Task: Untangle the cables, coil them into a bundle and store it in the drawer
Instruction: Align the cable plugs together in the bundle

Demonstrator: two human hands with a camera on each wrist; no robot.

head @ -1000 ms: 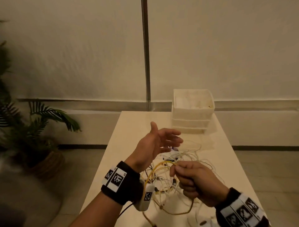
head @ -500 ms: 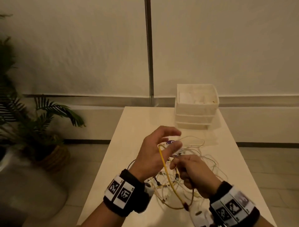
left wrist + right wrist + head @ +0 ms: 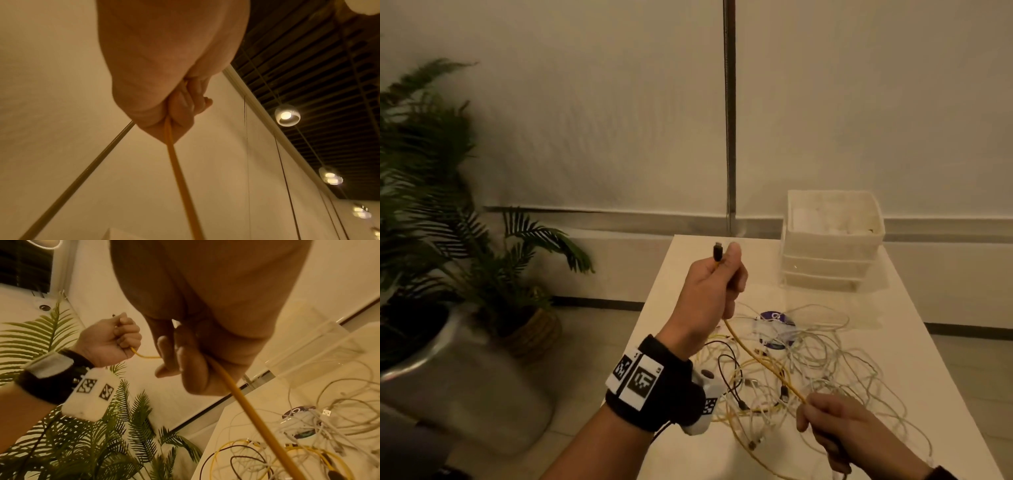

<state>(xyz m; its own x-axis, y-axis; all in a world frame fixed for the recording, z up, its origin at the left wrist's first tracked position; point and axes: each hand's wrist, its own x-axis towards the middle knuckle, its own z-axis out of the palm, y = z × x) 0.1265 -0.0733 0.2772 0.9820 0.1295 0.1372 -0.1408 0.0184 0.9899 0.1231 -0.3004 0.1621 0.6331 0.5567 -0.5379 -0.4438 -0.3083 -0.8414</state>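
My left hand point(image 3: 717, 284) is raised above the table's left side, fist closed round a yellow cable point(image 3: 756, 359) whose black plug point(image 3: 718, 251) sticks out above the thumb. The same cable runs taut down to my right hand point(image 3: 825, 425), which grips it near the front of the table. In the left wrist view the yellow cable point(image 3: 176, 162) leaves the closed fist point(image 3: 164, 97). The right wrist view shows the yellow cable point(image 3: 242, 395) passing through my curled fingers point(image 3: 185, 353). A tangle of white, yellow and black cables point(image 3: 808, 363) lies on the table point(image 3: 893, 342).
A white stack of drawers point(image 3: 830, 240) stands at the table's far right, its top tray open. A purple-and-white round object point(image 3: 775, 320) lies under the tangle. Potted palms point(image 3: 465, 240) and a grey seat point(image 3: 465, 394) stand left of the table.
My left hand closed on the yellow cable and rose up and away with its plug end. My right hand slid down along the cable toward the table's front, pulling it straight.
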